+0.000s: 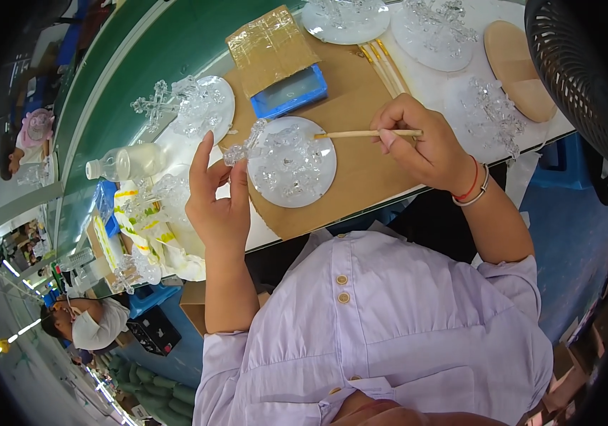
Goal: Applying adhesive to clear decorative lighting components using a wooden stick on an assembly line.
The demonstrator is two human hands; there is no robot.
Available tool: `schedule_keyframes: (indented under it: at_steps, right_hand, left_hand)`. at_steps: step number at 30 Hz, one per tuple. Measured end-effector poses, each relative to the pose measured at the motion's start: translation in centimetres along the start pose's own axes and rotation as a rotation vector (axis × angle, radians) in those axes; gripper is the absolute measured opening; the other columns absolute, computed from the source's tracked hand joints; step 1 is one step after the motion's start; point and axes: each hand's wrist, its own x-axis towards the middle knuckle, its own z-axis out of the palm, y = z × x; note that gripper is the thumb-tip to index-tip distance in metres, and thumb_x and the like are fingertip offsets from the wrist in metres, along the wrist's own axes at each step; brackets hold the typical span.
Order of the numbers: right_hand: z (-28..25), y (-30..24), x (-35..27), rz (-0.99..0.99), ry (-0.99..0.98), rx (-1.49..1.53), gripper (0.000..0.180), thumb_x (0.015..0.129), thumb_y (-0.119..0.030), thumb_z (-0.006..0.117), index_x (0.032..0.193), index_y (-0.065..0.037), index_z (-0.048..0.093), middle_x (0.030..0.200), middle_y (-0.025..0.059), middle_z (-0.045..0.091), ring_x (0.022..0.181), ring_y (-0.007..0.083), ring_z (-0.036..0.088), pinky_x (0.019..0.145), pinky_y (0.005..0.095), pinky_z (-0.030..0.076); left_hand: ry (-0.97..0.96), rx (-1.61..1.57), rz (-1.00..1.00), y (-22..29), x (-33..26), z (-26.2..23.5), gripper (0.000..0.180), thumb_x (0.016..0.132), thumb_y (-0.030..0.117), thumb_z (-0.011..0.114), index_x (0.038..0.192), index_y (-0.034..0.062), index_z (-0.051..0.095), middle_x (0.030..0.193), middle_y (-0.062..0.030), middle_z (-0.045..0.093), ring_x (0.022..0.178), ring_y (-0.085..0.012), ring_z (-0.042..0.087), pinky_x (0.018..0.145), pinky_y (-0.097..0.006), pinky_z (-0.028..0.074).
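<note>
My left hand [219,195] pinches a small clear crystal-like piece [234,154] between thumb and fingers, at the left rim of a round white plate [262,186]. Several clear faceted pieces [291,165] sit in a ring on that plate. Held like a pencil in my right hand [421,145] is a thin wooden brush [361,133], its tip over the plate's right edge. Behind the plate stands a blue tray [291,94] of cloudy liquid, partly covered by a taped cardboard flap [270,50].
A cardboard sheet [361,184] covers the work spot. Clear ornaments on white discs [224,96] stand left and far right, near thin brushes [382,67]. A plastic bottle [126,162] lies left beside a patterned cloth [141,224]. At right are a wooden oval [517,71] and a black fan [577,71].
</note>
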Motion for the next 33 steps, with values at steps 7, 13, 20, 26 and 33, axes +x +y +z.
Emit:
schedule_keyframes:
  at_steps: [7, 13, 20, 26, 33]
  right_hand:
    - [-1.0, -0.7, -0.4, 0.042, -0.044, -0.008, 0.004, 0.088, -0.004, 0.050, 0.091, -0.001, 0.051, 0.083, 0.0074, 0.060, 0.066, 0.0104, 0.053, 0.062, 0.0244, 0.043]
    - [-1.0, -1.5, 0.2, 0.048, -0.073, -0.052, 0.004, 0.088, -0.004, 0.051, 0.089, -0.001, 0.051, 0.084, 0.0082, 0.060, 0.068, 0.0127, 0.054, 0.063, 0.0257, 0.044]
    - [-0.8, -1.6, 0.3, 0.008, -0.081, -0.138, 0.004, 0.087, -0.003, 0.051, 0.090, 0.000, 0.051, 0.082, 0.0096, 0.059, 0.067, 0.0167, 0.056, 0.063, 0.0278, 0.046]
    - [-0.7, -2.4, -0.1, 0.002, -0.098, -0.153, 0.004, 0.085, -0.002, 0.051, 0.089, 0.000, 0.051, 0.081, 0.0101, 0.059, 0.067, 0.0189, 0.056, 0.063, 0.0286, 0.046]
    - [-0.1, -2.9, -0.9, -0.172, -0.122, -0.208, 0.007, 0.080, 0.002, 0.054, 0.087, 0.000, 0.051, 0.079, 0.0123, 0.057, 0.063, 0.0254, 0.055, 0.059, 0.0323, 0.045]
  left_hand:
    - [-0.008, 0.009, -0.025, 0.2, 0.0, -0.2, 0.053, 0.083, 0.010, 0.072, 0.133, 0.0097, 0.052, 0.080, -0.0116, 0.069, 0.075, -0.0153, 0.068, 0.072, -0.028, 0.054]
    - [-0.013, -0.019, -0.034, 0.4, 0.1, -0.1, 0.053, 0.084, 0.009, 0.071, 0.133, 0.0088, 0.051, 0.081, -0.0113, 0.069, 0.076, -0.0148, 0.068, 0.073, -0.028, 0.055]
    - [-0.015, -0.046, -0.040, 0.4, 0.2, 0.0, 0.053, 0.084, 0.009, 0.071, 0.133, 0.0083, 0.051, 0.082, -0.0116, 0.070, 0.076, -0.0143, 0.068, 0.074, -0.028, 0.056]
    - [-0.025, -0.046, -0.038, 0.7, 0.1, -0.3, 0.053, 0.084, 0.009, 0.071, 0.133, 0.0089, 0.051, 0.082, -0.0118, 0.070, 0.076, -0.0148, 0.068, 0.074, -0.028, 0.056]
    - [-0.034, -0.062, -0.046, 1.0, 0.1, -0.3, 0.055, 0.083, 0.008, 0.071, 0.134, 0.0095, 0.050, 0.082, -0.0119, 0.070, 0.076, -0.0154, 0.068, 0.074, -0.028, 0.056]
